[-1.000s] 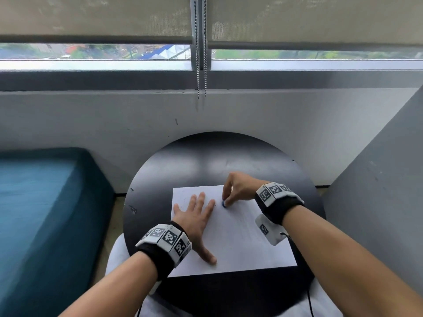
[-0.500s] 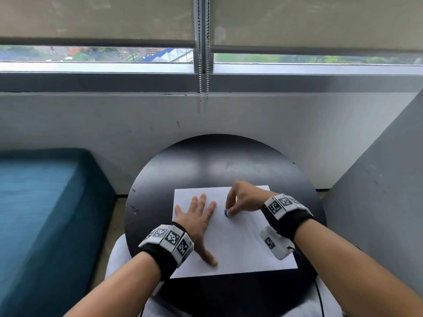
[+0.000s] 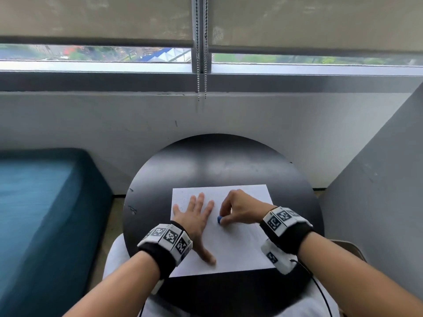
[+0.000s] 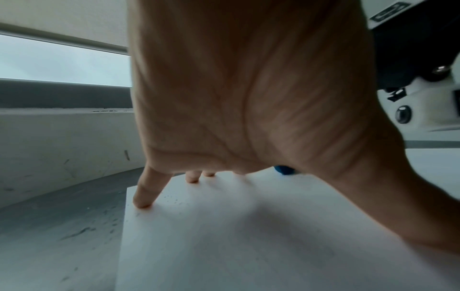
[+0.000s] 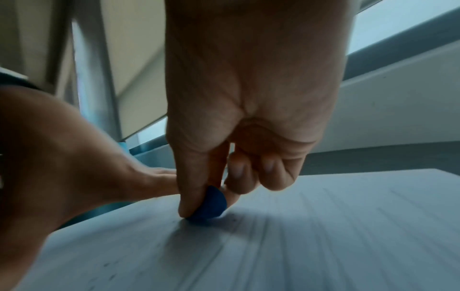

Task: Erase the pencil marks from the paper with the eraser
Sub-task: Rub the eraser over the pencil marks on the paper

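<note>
Lying flat on the round black table [image 3: 160, 179]: one white sheet of paper [image 3: 240, 248], used below as the landmark.

Left hand [image 3: 196, 216]: palm down on the paper's left half, fingers straight and spread, thumb stretched toward the paper's near edge; it holds nothing and presses the sheet. In the left wrist view the little fingertip [image 4: 141, 200] touches the paper just inside its left edge, with small dark specks on the sheet beside it.

Right hand [image 3: 242, 208]: above the paper's middle, just right of the left hand's fingers, curled in a narrow pinch on the eraser [image 3: 219, 219].

Eraser: small, blue, rounded; gripped between thumb and fingers [image 5: 236, 175], its lower end touching the paper near the sheet's centre [image 5: 210, 206].

Pencil marks: faint lines show on the paper right of the eraser in the right wrist view, blurred.

Teal cushion [image 3: 45, 213]: well left of the paper, off the table.
</note>
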Motion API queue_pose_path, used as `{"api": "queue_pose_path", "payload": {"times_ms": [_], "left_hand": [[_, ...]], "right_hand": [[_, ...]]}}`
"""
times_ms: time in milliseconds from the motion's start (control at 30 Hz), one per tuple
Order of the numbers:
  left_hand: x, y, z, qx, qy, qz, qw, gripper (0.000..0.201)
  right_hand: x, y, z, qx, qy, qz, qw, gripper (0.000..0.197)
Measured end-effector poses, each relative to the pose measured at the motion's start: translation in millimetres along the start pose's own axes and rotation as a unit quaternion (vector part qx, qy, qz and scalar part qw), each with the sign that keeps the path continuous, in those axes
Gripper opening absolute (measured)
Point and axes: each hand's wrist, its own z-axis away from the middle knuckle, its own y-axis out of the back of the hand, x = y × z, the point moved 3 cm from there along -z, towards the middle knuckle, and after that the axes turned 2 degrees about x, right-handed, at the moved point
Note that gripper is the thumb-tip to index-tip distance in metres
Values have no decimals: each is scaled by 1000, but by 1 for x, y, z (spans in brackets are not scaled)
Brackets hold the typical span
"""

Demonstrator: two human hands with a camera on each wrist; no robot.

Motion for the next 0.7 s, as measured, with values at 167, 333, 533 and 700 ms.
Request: {"api": "queue_pose_path", "payload": {"times_ms": [167, 333, 533, 700], "left_hand": [[-1, 1, 0, -7, -2, 4, 1000, 150], [-1, -1, 0, -3, 0, 6, 1000, 151], [-2, -1, -1, -12, -3, 10, 1000, 151], [-2, -1, -1, -10, -4, 12, 1000, 151]], "right_hand": [[7, 12, -4, 40, -20, 2, 999, 11], [-1, -6, 19, 10, -16, 11, 1000, 11], [-3, 2, 17, -2, -22, 19, 1000, 14], [-1, -5, 27, 13, -24, 8, 1000, 12]]}}
